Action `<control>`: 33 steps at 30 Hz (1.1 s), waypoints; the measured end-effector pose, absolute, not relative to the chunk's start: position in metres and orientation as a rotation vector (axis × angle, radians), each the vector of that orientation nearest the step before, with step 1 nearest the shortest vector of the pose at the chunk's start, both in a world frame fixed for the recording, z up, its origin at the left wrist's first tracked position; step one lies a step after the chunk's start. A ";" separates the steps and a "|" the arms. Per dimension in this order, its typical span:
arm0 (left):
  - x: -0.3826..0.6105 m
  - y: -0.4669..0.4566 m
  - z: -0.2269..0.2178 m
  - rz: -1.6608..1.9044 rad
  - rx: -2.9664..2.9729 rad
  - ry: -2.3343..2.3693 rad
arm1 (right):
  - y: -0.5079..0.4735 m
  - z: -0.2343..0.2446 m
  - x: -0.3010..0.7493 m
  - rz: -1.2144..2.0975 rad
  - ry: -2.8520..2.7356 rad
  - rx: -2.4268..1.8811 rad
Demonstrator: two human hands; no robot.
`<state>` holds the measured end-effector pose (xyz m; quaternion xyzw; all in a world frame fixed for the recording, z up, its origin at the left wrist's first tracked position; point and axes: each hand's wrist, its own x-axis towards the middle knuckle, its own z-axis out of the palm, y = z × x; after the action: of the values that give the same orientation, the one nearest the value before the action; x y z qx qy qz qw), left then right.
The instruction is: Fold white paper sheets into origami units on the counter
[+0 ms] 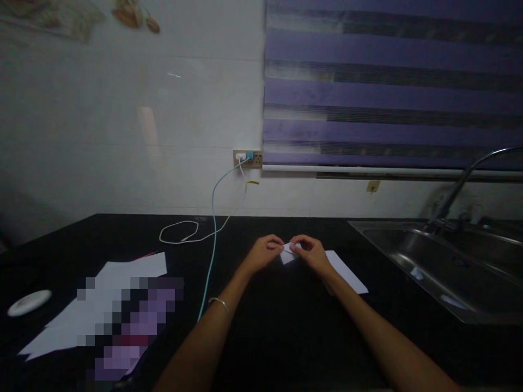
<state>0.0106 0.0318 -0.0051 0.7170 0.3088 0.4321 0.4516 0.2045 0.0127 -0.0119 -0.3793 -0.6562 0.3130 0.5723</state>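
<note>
A small folded piece of white paper (288, 257) is held between my two hands above the black countertop. My left hand (265, 253) pinches its left corner with thumb and fingertips. On the other side, my right hand (310, 251) grips the top right part, its fingers curled over the edge. A silvery bracelet (218, 302) circles my left wrist. Beside my right forearm, and partly covered by it, lies a white sheet of paper (347, 273).
White sheets (143, 265) and a blurred-out purple item (151, 310) lie at left, near a white oval object (29, 302). A teal cable (213, 239) and a white cable (180, 222) run from the wall socket (247, 158). A steel sink (408, 239) with a faucet (453, 190) is at right.
</note>
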 end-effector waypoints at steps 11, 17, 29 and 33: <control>0.012 0.035 -0.008 1.099 1.806 0.813 | 0.016 -0.018 0.204 0.822 -1.495 -0.940; 0.011 0.033 -0.005 1.101 1.792 0.829 | 0.013 -0.019 0.203 0.864 -1.508 -1.005; 0.016 0.028 -0.006 1.093 1.862 0.832 | 0.008 -0.015 0.200 0.879 -1.497 -1.106; 0.014 0.029 -0.004 1.068 1.829 0.803 | 0.007 -0.012 0.201 0.787 -1.541 -1.173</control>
<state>0.0136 0.0292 -0.0043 0.7312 0.3209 0.4269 0.4243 0.2012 0.0073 -0.0122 -0.4855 -0.6378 0.3257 0.5014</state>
